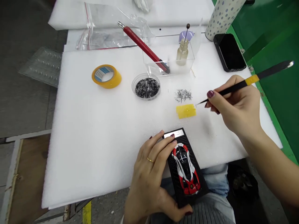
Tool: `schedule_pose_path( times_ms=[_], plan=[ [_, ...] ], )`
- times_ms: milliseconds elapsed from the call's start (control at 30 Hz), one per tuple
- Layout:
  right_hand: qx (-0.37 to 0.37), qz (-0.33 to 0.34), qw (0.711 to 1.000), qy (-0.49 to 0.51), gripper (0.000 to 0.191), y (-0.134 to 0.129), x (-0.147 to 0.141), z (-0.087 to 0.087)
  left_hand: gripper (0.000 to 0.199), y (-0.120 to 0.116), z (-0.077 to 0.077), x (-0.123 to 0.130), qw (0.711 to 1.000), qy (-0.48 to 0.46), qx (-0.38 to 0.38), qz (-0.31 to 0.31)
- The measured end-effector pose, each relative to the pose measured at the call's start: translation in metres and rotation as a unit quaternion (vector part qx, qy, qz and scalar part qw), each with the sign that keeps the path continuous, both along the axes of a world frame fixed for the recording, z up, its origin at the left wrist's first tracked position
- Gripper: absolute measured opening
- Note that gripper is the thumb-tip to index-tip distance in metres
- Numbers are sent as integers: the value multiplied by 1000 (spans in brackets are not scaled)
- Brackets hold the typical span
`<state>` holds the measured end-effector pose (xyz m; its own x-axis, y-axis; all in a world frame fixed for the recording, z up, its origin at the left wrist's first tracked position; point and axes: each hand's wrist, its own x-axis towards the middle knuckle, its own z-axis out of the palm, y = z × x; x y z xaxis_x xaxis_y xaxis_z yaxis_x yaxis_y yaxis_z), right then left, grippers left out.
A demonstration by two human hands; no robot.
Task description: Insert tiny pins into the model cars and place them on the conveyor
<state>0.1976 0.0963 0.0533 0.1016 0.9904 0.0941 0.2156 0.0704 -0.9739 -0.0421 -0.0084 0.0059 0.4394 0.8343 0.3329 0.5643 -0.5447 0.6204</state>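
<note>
My left hand [151, 174] grips a black base [174, 168] at the table's front edge, thumb at its near end and fingers over its far left corner. On the base sits a red, white and black model car [185, 169]. My right hand [238, 105] pinches black tweezers [233, 88] with a yellow band. Their tip points left, just above the right end of a yellow tape piece [186, 111]; a tiny dark sliver shows by the tip. Behind the tape lies a loose pile of short black slivers [183, 95]. More of them fill a round clear dish [147, 88].
A yellow tape roll [106, 76] lies at left. Behind are a clear box [158, 67] with a red pen-like tool [142, 43] leaning in it, a small bottle [182, 54], a phone [229, 52], a dotted cup [221, 18] and plastic bags [112, 28].
</note>
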Motion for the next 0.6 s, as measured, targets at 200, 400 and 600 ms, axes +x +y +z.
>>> schedule_pose_path(
  times_ms=[200, 400, 600],
  plan=[
    [28, -25, 997, 61, 38, 4, 4, -19, 123, -2, -2, 0, 1000, 13, -11, 3],
    [55, -47, 995, 64, 40, -13, 4, -23, 120, -1, -1, -1, 1000, 14, -4, 1],
    [33, -49, 997, 52, 44, -23, 0, -26, 123, -1, -2, 0, 1000, -1, -1, 2]
  ],
)
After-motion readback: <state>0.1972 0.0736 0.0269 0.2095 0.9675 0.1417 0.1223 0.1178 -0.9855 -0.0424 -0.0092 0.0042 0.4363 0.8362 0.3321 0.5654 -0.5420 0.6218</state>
